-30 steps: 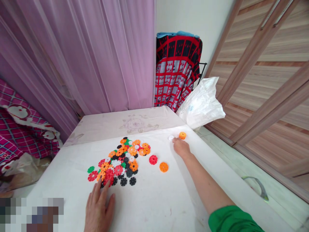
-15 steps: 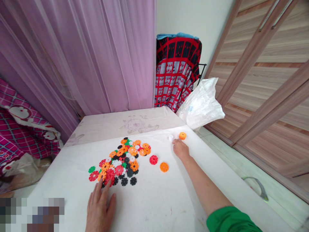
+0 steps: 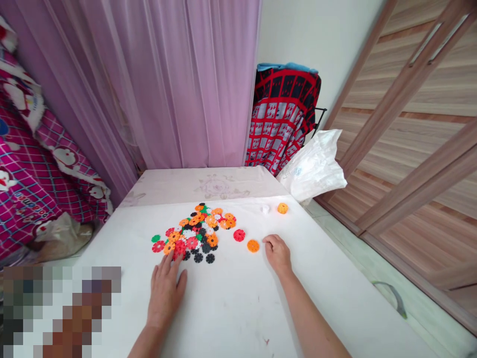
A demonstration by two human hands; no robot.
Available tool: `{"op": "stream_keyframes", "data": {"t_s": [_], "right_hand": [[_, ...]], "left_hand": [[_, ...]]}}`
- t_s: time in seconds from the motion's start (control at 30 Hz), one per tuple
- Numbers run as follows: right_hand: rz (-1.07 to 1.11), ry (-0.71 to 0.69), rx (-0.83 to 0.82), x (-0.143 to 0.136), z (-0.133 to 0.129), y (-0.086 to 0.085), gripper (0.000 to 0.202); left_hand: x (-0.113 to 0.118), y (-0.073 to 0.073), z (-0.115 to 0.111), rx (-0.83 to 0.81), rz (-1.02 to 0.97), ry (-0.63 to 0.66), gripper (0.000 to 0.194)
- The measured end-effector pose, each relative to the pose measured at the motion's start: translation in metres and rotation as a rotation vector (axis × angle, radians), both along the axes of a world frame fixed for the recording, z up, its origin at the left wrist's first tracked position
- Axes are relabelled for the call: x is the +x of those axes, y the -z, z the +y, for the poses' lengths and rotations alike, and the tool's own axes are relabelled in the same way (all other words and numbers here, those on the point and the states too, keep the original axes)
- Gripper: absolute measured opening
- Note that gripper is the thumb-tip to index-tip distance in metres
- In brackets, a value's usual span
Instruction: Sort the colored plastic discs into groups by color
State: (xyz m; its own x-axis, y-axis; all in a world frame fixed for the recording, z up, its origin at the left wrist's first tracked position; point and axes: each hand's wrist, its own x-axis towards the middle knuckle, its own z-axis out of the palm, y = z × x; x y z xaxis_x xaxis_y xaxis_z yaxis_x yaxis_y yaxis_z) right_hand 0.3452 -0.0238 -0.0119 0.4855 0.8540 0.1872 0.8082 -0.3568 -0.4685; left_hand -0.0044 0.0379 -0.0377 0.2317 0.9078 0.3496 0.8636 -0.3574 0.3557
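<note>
A pile of flower-shaped plastic discs (image 3: 192,233) in orange, red, black, white and green lies on the white cloth. My left hand (image 3: 167,283) rests at the pile's near left edge, fingers spread, its fingertips touching red and orange discs. To the right of the pile lie a red disc (image 3: 239,235) and an orange disc (image 3: 253,245). My right hand (image 3: 278,253) is just right of that orange disc, its fingers curled together; nothing shows in them. Farther back are a white disc stack (image 3: 265,209) and an orange stack (image 3: 282,208).
The table (image 3: 238,308) has a floral cover at its far end. Beyond it hangs a purple curtain (image 3: 179,89). A white plastic bag (image 3: 315,166) stands at the far right corner, before a chair with a red patterned cloth (image 3: 279,114). Wooden cabinet doors (image 3: 410,139) are at right.
My right hand has left the white discs and come back toward me, beside the single orange disc. My left hand stays at the pile. The camera view has shifted.
</note>
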Motion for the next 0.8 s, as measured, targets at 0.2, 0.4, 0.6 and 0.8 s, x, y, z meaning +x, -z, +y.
{"op": "stream_keyframes", "data": {"t_s": [0.2,0.4,0.6,0.8], "right_hand": [[-0.006,-0.014,0.025,-0.022,-0.018,0.003,0.028],[-0.019,0.01,0.079,-0.028,-0.021,0.01,0.028],[-0.011,0.003,0.275,-0.023,-0.015,0.027,0.026],[0.007,-0.016,0.364,-0.019,-0.012,0.038,0.028]], "left_hand": [[0.004,-0.008,0.0,-0.025,0.022,0.01,0.046],[0.007,-0.011,0.0,0.004,-0.001,0.005,0.045],[0.006,-0.011,0.003,-0.01,-0.054,-0.004,0.044],[0.001,-0.011,0.007,0.028,-0.237,-0.014,0.037]]}}
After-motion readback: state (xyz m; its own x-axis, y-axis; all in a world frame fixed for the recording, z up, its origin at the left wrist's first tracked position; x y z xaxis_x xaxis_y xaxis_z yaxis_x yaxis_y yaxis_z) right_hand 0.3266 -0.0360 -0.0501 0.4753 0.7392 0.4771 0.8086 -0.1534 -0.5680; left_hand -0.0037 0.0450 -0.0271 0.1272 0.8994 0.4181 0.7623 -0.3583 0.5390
